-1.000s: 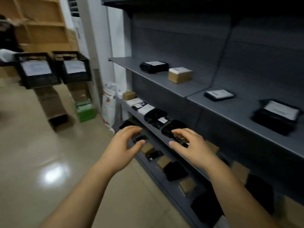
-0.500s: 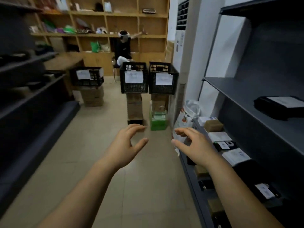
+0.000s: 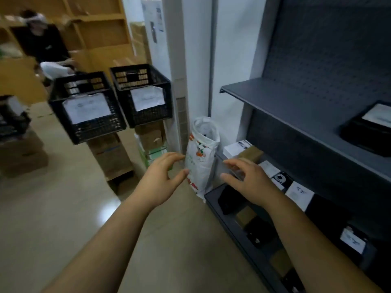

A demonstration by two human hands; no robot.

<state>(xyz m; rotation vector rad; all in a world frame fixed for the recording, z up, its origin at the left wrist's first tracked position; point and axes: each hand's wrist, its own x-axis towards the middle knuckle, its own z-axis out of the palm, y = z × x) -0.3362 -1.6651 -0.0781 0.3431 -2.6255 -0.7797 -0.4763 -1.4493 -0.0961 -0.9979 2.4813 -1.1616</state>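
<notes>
My left hand [image 3: 161,179] and my right hand [image 3: 248,179] are held out in front of me at waist height, a short gap between them, fingers loosely curved and holding nothing. Behind the gap stands a white printed sack [image 3: 202,157] on the floor, at the end of a dark grey shelf unit [image 3: 281,104]. The lower shelves to the right of my right hand carry small black, white and brown boxes, among them a brown box [image 3: 251,154] and a white box [image 3: 299,194]. On the upper shelf lies a black case [image 3: 368,132] with a white label.
Two black plastic crates [image 3: 88,115] [image 3: 146,102] with paper sheets sit on stacked cardboard boxes [image 3: 112,157] at the left. A white floor-standing unit [image 3: 169,60] rises behind them. A person in black [image 3: 42,45] works at wooden shelving at the far left. Beige floor lies below.
The view swung left away from the shelf face, then back right and nearer to the crates and sack. Both hands kept the same empty, loosely curved pose throughout.
</notes>
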